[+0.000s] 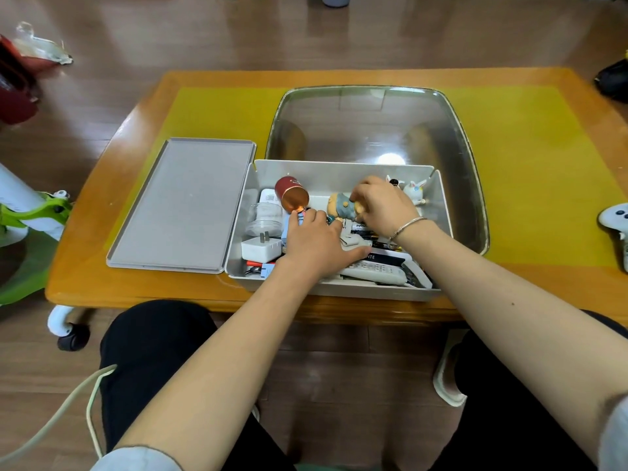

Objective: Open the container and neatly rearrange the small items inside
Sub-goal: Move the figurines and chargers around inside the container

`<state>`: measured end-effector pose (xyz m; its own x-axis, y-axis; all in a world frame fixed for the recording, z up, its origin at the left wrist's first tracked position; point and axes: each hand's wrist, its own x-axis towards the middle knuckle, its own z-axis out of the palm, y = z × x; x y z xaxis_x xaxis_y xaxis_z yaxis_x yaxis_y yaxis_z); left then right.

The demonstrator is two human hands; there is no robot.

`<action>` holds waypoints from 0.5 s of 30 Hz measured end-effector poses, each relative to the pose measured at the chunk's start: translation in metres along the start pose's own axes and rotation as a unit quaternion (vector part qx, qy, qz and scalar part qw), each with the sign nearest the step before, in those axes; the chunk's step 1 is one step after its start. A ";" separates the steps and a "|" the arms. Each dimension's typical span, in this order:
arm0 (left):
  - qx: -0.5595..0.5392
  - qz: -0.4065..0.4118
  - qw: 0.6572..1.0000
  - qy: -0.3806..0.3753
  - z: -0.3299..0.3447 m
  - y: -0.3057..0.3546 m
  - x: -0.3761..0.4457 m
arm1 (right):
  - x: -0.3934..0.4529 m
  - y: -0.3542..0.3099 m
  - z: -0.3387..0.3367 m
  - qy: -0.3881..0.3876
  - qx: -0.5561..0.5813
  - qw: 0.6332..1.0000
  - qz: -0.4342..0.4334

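The lid is already off, laid flat on the bench left of the container. Inside, a figurine is pinched by the right hand; the left hand is pressed flat on the jumble. Sorting is barely begun.
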<state>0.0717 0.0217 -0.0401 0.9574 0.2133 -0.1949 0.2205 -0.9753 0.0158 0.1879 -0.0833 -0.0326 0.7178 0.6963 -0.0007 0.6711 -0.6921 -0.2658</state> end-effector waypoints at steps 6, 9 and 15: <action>-0.003 0.018 1.000 -0.008 -0.005 0.002 0.000 | -0.010 0.012 -0.022 0.072 -0.033 0.997 -0.018; -0.009 0.022 1.000 0.010 -0.010 0.008 0.003 | -0.015 0.030 -0.038 0.140 -0.043 0.989 0.024; -0.006 0.055 0.998 -0.029 -0.012 0.025 0.014 | -0.013 0.045 -0.041 0.116 -0.074 0.989 0.059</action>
<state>0.0932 0.0012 -0.0307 0.9633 0.1011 -0.2488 0.1174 -0.9917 0.0518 0.2165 -0.1317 -0.0054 0.8043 0.5589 0.2018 0.5879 -0.7978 -0.1335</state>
